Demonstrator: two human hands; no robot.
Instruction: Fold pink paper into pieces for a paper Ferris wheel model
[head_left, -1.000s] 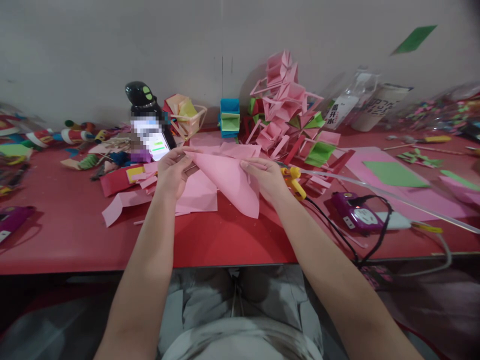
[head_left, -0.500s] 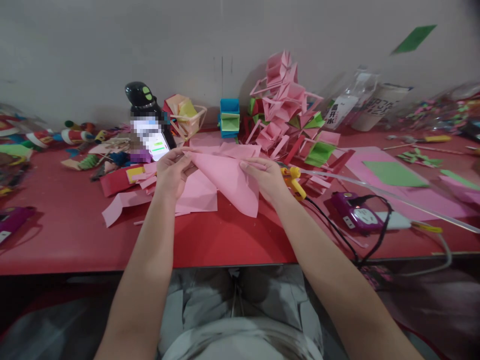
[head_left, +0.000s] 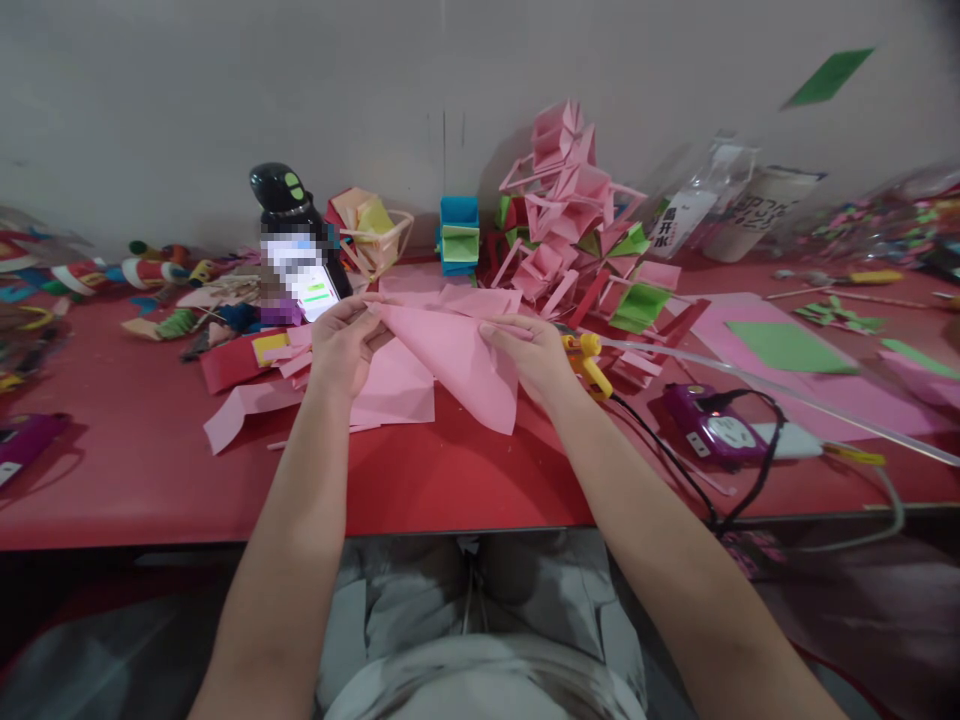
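Between my hands hangs a sheet of pink paper [head_left: 465, 365], curled over with one corner pointing down towards me. My left hand [head_left: 345, 340] pinches its left corner between thumb and fingers. On the other side my right hand [head_left: 529, 350] grips the upper right edge, thumb on the near face. Beneath and behind lie more flat pink sheets [head_left: 397, 390] on the red table [head_left: 465, 490]. A bent pink strip [head_left: 251, 410] rests to the left of my left hand. Just right of my right hand is a yellow-handled glue gun [head_left: 592, 365], partly hidden.
Folded pink paper chairs [head_left: 574, 200] are piled against the wall, beside a blue paper chair [head_left: 459, 235]. A phone [head_left: 304, 280] leans on a black stand. A purple power strip [head_left: 720, 430] with cables lies right, near a bottle [head_left: 686, 210] and a cup [head_left: 761, 215].
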